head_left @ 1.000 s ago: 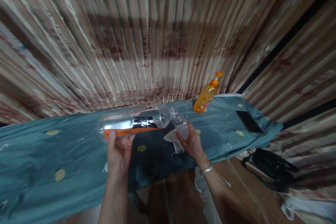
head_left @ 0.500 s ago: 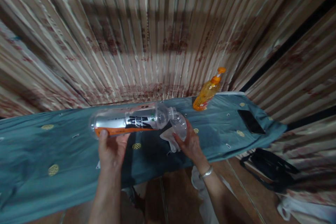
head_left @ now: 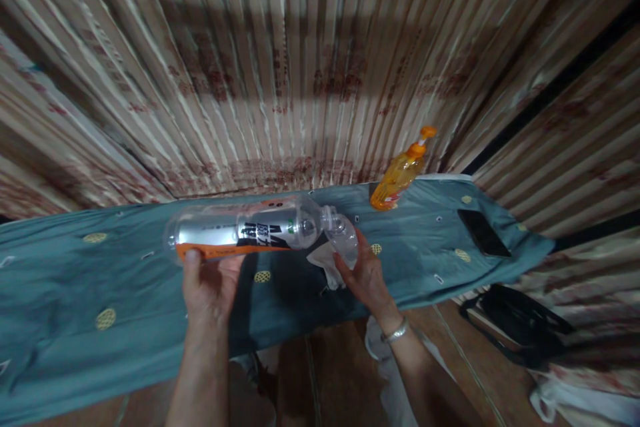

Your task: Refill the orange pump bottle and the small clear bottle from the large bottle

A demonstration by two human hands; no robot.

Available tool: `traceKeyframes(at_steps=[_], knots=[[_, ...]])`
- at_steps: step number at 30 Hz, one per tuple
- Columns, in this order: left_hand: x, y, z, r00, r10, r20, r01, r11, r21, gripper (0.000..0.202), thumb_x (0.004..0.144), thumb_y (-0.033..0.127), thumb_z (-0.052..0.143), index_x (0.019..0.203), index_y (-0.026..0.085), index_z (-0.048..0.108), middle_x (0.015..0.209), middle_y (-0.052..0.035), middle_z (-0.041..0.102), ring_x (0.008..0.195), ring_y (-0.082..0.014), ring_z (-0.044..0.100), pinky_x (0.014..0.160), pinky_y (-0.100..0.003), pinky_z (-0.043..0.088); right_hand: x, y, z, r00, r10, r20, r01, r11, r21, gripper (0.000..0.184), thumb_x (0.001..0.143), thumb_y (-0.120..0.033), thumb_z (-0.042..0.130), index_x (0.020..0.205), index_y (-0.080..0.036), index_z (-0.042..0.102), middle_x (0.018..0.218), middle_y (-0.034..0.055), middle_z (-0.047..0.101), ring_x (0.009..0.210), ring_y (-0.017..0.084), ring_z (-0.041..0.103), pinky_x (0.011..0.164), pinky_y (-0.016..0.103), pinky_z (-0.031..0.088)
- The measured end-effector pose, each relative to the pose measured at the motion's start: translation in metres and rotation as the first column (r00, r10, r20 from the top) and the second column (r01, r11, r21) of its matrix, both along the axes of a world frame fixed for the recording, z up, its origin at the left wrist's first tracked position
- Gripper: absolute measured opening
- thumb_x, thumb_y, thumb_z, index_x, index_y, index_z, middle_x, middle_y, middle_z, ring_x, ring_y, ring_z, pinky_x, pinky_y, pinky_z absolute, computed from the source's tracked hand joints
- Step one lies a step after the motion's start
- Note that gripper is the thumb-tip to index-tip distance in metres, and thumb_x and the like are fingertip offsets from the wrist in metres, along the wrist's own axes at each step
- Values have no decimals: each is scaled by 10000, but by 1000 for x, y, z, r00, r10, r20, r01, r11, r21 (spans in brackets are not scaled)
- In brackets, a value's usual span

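bottle (head_left: 220, 233), gripped nearly level by the left hand (head_left: 213, 283) over the counter (head_left: 145, 300), its neck by the clear cup (head_left: 345, 239) gripped by the right hand (head_left: 369, 277) at right, could miss the cup, spilling any contents, if either hand drifted.

– What's the bottle like?
– It's a large, clear plastic bottle (head_left: 245, 232) with a silver, black and orange label, held on its side, nearly level, neck to the right.
– And beside its neck?
– A small, clear, colourless cup (head_left: 345, 239), tilted, its opening towards the bottle's mouth.
– Touching?
– They meet or nearly meet; I can't tell which.
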State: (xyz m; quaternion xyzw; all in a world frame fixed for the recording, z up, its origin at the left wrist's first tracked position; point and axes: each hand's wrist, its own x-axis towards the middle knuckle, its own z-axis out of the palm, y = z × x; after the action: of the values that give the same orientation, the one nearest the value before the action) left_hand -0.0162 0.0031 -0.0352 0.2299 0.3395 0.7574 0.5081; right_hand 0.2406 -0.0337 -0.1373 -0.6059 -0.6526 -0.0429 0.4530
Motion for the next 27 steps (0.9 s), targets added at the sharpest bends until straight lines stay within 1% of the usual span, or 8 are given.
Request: traceKeyframes(at_steps=[3, 7, 11, 14, 17, 20, 24, 27], knots=[[-2, -2, 1, 1000, 15, 0, -15, 1000, -16, 692, 415, 611, 997, 952, 227, 789, 1155, -111, 785, 1329, -403, 609, 979, -518, 619, -1, 0, 1, 1000, 3, -15, -4, 1000, -27, 601, 970, -381, 605, 1488, -115, 457, 1301, 221, 730, 1205, 337, 731, 1012, 525, 624], [-6, -4, 1, 1000, 5, -12, -5, 1000, -1, 677, 406, 621, 997, 907, 217, 788, 1076, -109, 795, 1278, -405, 641, 996, -546, 606, -2, -1, 1, 1000, -5, -28, 4, 999, -50, 593, 959, -379, 609, 1476, -123, 474, 1308, 215, 727, 1208, 334, 728, 1030, 526, 612], [-11, -4, 0, 1000, -4, -3, 4, 1000, -6, 622, 412, 546, 1013, 885, 212, 784, 1016, -97, 798, 1208, -401, 680, 1020, -572, 588, -2, -1, 2, 999, -4, -36, 2, 999, -45, 612, 951, -376, 615, 1479, -104, 467, 1310, 228, 725, 1205, 334, 729, 1016, 518, 618], [-13, -5, -1, 1000, -17, -3, 17, 1000, -13, 556, 462, 474, 1002, 911, 229, 784, 1026, -80, 800, 1209, -383, 684, 1032, -556, 586, -2, -1, 3, 999, -2, -44, -1, 998, -68, 623, 941, -374, 629, 1480, -107, 467, 1306, 224, 729, 1201, 336, 730, 1011, 515, 620], [-14, -6, -1, 1000, -22, -20, 21, 1000, -19, 564, 494, 447, 978, 980, 235, 784, 1076, -90, 797, 1234, -397, 670, 1015, -557, 598, -1, -1, 4, 998, 0, -55, -5, 996, -92, 626, 938, -368, 632, 1489, -125, 460, 1320, 216, 723, 1211, 332, 725, 1023, 520, 613], [-15, -6, 1, 1000, -18, -13, 17, 1000, -16, 555, 503, 411, 967, 1001, 253, 778, 1099, -80, 797, 1203, -392, 683, 997, -547, 614, -1, 1, 4, 998, 8, -55, -13, 995, -95, 636, 935, -371, 637, 1497, -139, 451, 1340, 213, 713, 1224, 328, 717, 1037, 526, 605], [-15, -6, 5, 999, -28, -16, 29, 1000, 4, 571, 477, 410, 981, 982, 249, 770, 1060, -72, 798, 1188, -393, 688, 984, -536, 628, -2, 5, 5, 998, 16, -55, -20, 997, -80, 618, 933, -363, 631, 1474, -110, 474, 1324, 229, 718, 1219, 328, 721, 1034, 521, 607], [-15, -6, 6, 999, -27, -31, 27, 1000, 2, 579, 496, 423, 978, 1002, 244, 760, 1053, -87, 792, 1228, -416, 664, 993, -563, 624, -3, 10, 5, 998, 16, -62, -20, 997, -69, 617, 933, -373, 627, 1459, -82, 488, 1327, 246, 714, 1221, 335, 721, 1031, 522, 610]])
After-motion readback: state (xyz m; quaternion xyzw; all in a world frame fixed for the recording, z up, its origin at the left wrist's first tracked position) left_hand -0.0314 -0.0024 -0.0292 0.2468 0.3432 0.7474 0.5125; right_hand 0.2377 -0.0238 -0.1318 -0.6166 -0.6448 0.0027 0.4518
